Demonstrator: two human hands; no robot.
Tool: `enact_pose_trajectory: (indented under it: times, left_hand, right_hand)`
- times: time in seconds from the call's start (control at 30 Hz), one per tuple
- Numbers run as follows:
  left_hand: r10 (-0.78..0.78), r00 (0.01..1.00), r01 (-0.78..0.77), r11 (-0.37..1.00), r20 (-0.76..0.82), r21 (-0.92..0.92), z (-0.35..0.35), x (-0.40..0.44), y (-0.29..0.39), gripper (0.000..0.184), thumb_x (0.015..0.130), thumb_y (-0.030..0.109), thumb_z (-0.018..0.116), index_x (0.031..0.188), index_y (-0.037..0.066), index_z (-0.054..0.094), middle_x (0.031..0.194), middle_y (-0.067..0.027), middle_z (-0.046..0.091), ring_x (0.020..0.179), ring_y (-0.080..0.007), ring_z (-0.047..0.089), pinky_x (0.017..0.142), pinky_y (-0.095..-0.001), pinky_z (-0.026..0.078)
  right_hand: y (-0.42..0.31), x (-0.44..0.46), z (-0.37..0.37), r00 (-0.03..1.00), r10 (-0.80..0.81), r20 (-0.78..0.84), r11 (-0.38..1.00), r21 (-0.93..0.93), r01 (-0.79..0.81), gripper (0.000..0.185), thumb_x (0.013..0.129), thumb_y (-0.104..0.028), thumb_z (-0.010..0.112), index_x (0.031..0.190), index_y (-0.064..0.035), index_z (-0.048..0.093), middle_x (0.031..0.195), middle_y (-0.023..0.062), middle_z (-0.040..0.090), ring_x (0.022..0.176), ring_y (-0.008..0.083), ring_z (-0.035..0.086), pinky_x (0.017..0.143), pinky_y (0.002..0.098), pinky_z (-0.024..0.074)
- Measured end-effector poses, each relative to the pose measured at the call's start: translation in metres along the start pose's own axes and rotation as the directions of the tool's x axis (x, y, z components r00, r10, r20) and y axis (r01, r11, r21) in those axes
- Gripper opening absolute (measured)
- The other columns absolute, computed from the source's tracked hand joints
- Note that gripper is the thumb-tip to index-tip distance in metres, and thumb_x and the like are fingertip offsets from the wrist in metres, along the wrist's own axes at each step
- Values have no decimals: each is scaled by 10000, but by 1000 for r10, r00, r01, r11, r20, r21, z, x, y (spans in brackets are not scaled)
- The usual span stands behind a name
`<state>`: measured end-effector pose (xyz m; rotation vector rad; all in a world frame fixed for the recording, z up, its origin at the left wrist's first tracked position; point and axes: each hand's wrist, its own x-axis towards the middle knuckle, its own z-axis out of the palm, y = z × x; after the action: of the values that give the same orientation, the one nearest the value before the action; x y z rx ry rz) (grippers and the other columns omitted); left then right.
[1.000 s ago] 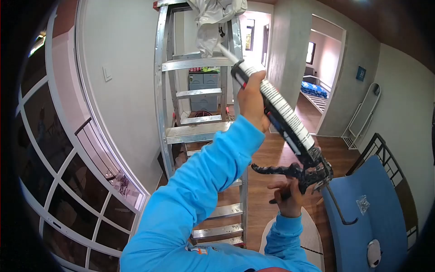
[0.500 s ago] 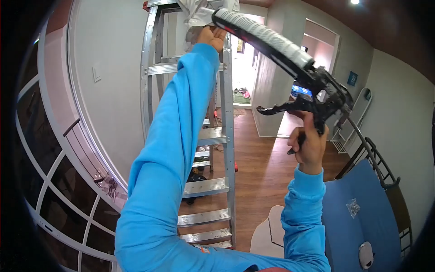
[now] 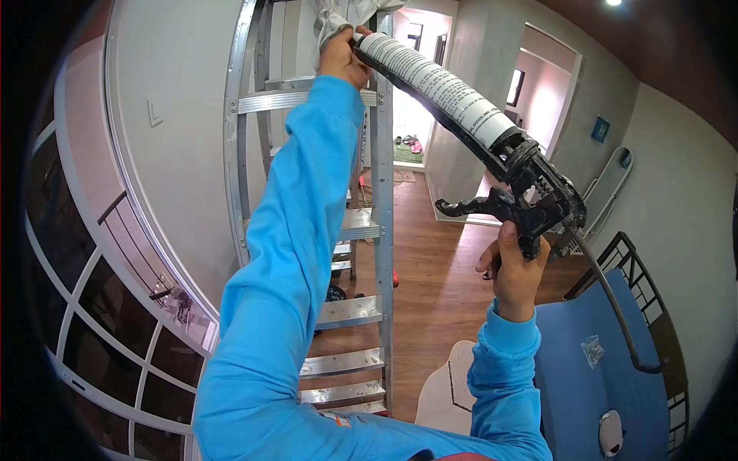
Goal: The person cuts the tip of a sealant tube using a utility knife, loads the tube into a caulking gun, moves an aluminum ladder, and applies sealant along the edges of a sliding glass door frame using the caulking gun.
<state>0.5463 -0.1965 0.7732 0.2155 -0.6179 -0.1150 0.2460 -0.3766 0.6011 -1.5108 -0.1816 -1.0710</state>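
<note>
A black caulking gun (image 3: 442,115) loaded with a white printed sealant tube (image 3: 434,81) slants across the upper middle, front end up and left. My right hand (image 3: 519,276) grips its handle from below, with the trigger (image 3: 473,204) sticking out to the left. From the back of the gun, a bent metal rod (image 3: 615,303) runs down to the right. My left hand (image 3: 345,61) is closed around the gun's front end, its fingertips partly hidden. Right above that hand hangs crumpled whitish material (image 3: 332,17), cut off by the top edge.
An aluminium stepladder (image 3: 382,253) stands in front, left of the gun. A blue sofa bed (image 3: 565,384) with a black metal frame lies at the lower right, holding a small clear packet (image 3: 592,351) and a white item (image 3: 610,434). White-framed glass panes (image 3: 100,323) curve along the left.
The gun's front end has dropped slightly and the tube's printed side has turned into view. My left hand has come onto the front end. The rod has swung downward.
</note>
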Motion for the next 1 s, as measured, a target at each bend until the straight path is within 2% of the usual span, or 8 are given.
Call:
enact_pose_trajectory:
  times: [0.13,0.23,0.47,0.53,0.7,0.83,0.93,1.0]
  left_hand:
    - [7,999,-7,1000,-49,6,4,5,-2,190,940,170,469,1057,23,440,861,-106,575,683,-217,597,624,-353,553]
    - [90,984,-80,994,-152,70,12,2,-3,208,928,150,482,1071,5,442,850,-126,573,655,-222,587,608,-364,553]
    - [210,963,-142,930,-170,340,21,-5,6,198,942,181,441,1055,20,456,868,-127,599,731,-253,614,668,-388,540]
    - [226,962,-148,903,-155,403,16,1,10,195,942,180,438,1049,19,464,870,-133,600,750,-263,616,676,-389,540]
    - [71,993,-51,979,-95,197,19,-11,20,246,955,221,396,1059,14,483,872,-123,594,780,-264,600,818,-484,482]
    - [9,989,24,976,-149,216,33,-22,25,283,959,272,378,998,16,492,838,-109,581,765,-249,569,781,-476,475]
    - [-201,980,199,970,-4,-142,20,-7,29,304,971,294,345,988,26,486,788,-102,571,719,-251,558,783,-496,467]
    - [-286,958,284,927,28,-244,1,0,27,352,975,313,355,1051,8,512,902,-146,612,832,-277,608,840,-469,477]
  right_hand:
    - [2,-6,-5,996,52,68,995,86,-57,336,907,-297,574,930,38,587,615,105,607,359,108,457,329,222,311]
    - [-4,-10,-6,989,104,106,985,126,-117,310,906,-296,578,936,12,563,546,31,497,413,115,499,367,216,343]
    - [-7,-19,-6,989,101,111,975,189,-120,297,913,-282,565,937,14,561,549,27,490,417,112,501,376,215,346]
    - [-7,-22,-6,994,46,104,986,153,-62,377,926,-273,529,1063,76,569,906,163,658,374,108,457,343,220,320]
    - [3,-21,-19,994,41,102,990,131,-54,385,929,-276,524,1082,75,557,940,180,655,374,104,450,338,211,312]
    - [-3,-16,-19,994,33,102,962,268,-59,406,940,-297,510,1133,60,530,1029,212,631,377,86,448,326,191,297]
    - [21,-17,-26,986,103,131,909,390,-147,415,957,-310,475,1219,12,474,1093,226,606,367,82,442,316,187,312]
    - [30,-17,-26,970,198,142,840,485,-243,437,972,-335,429,1291,-38,413,1131,231,586,355,78,436,309,182,323]
